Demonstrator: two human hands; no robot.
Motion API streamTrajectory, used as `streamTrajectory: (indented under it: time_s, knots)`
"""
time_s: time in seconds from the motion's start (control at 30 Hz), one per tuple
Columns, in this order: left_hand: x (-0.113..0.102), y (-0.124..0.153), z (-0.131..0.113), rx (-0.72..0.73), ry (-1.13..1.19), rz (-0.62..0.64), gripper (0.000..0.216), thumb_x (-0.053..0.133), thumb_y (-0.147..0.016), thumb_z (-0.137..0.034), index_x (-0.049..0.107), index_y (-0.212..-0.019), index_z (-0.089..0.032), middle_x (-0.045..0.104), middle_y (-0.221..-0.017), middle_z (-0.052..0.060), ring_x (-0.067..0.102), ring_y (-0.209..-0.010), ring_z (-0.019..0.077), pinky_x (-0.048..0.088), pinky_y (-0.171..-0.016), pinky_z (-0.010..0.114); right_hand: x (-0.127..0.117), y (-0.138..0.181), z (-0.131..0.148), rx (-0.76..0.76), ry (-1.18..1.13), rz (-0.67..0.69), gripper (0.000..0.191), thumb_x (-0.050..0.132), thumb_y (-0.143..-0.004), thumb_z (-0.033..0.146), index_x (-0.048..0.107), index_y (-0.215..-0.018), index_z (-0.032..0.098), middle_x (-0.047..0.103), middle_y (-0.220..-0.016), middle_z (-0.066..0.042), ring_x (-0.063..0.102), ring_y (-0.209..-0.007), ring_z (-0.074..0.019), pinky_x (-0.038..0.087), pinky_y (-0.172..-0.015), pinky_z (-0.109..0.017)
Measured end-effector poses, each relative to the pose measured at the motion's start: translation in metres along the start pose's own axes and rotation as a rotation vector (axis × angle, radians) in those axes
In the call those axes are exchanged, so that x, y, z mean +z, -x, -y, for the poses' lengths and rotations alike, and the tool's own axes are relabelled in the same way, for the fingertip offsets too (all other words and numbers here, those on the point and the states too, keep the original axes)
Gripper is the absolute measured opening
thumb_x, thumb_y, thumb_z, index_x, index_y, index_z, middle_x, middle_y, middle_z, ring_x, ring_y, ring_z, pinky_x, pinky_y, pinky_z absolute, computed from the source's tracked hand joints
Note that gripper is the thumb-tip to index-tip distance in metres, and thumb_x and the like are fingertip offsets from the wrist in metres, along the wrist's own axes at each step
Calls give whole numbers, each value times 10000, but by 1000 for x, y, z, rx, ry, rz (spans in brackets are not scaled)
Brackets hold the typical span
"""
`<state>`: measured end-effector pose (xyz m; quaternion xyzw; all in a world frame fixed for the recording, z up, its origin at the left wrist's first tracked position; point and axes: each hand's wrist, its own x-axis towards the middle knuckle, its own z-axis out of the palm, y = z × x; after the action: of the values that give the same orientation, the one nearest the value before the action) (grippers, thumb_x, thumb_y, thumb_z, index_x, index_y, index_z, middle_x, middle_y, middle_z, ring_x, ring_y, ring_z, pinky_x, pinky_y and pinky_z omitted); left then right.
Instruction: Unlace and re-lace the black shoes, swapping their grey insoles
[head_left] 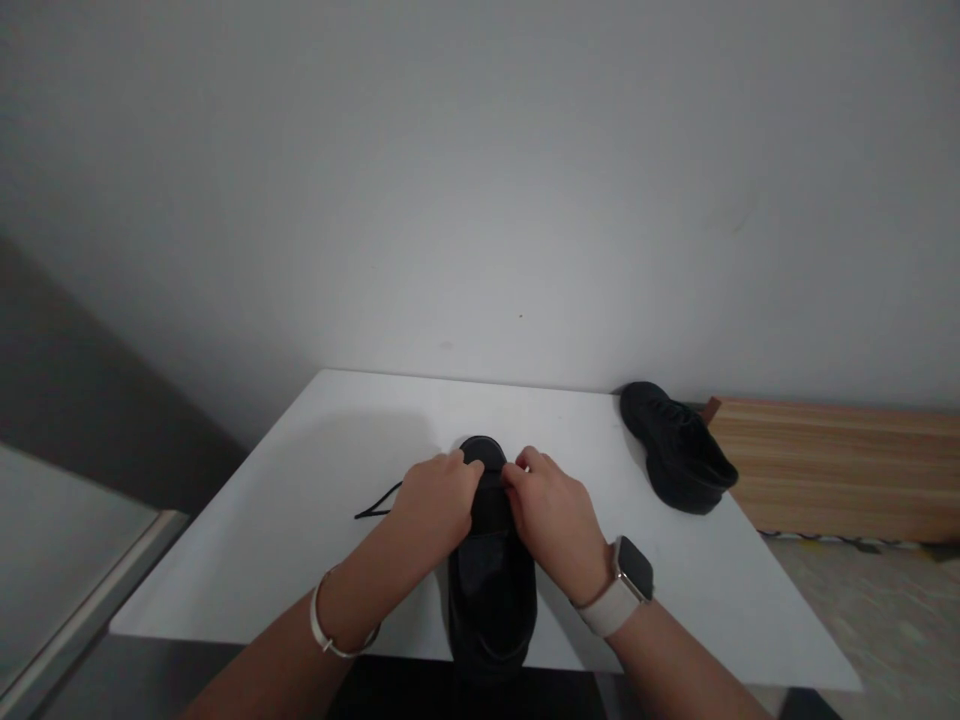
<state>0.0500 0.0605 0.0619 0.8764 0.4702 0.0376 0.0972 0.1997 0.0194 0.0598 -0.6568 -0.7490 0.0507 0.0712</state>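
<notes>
A black lace-up shoe (491,590) lies on the white table in front of me, toe pointing away and opening toward me. My left hand (439,500) is closed at the left side of its lacing area. From behind that hand a thin black shoelace (379,507) sticks out to the left in a narrow loop. Opposite it, my right hand (551,510) pinches with thumb and finger at the right edge of the lacing, just behind the toe cap. What lies between those right fingertips is too small and dark to make out.
A second black shoe (675,450), laced, rests near the right edge of the white table (300,520). The table's back edge meets a pale wall (480,200). Beyond the right edge is a wood-grain panel (840,465) above the floor.
</notes>
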Motion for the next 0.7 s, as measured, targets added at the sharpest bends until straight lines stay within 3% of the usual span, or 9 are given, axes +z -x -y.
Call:
streamTrajectory:
  time_s: [0.1, 0.23, 0.4, 0.53, 0.7]
  knots:
    - [-11, 5, -1, 0, 39, -86, 184, 511, -873, -68, 652, -852, -186, 664, -939, 107, 648, -859, 256, 511, -725, 350, -2, 2, -2, -32, -150, -113, 164, 501, -956, 110, 631, -984, 204, 657, -1068, -97, 634, -964, -225, 500, -754, -312]
    - [-34, 13, -3, 74, 273, -273, 113, 542, -910, -176, 635, -858, -216, 657, -867, 28, 624, -794, 189, 499, -726, 301, -12, 2, 0, -98, -751, -283, 55, 531, -962, 208, 565, -919, 218, 655, -825, -9, 633, -723, -152, 503, -672, -274]
    - [-60, 27, -7, 152, 585, -513, 102, 586, -874, -228, 662, -808, -224, 673, -759, -9, 603, -679, 162, 494, -677, 282, -34, 4, 10, -134, -1262, -328, 110, 663, -900, 308, 653, -947, 209, 706, -798, -4, 700, -722, -139, 582, -694, -262]
    - [-67, 35, -13, 144, 672, -596, 121, 612, -860, -250, 699, -779, -224, 667, -747, -6, 601, -688, 160, 470, -650, 274, -41, 4, 14, -145, -1472, -238, 198, 778, -810, 330, 722, -949, 202, 750, -789, -7, 730, -724, -142, 616, -728, -275]
    - [-59, 35, -6, 74, 846, -592, 134, 639, -850, -346, 675, -888, -223, 649, -821, 13, 597, -735, 166, 472, -664, 270, -41, 5, 13, -71, -1447, -207, 235, 819, -754, 373, 753, -875, 183, 756, -748, -16, 716, -658, -146, 622, -669, -292]
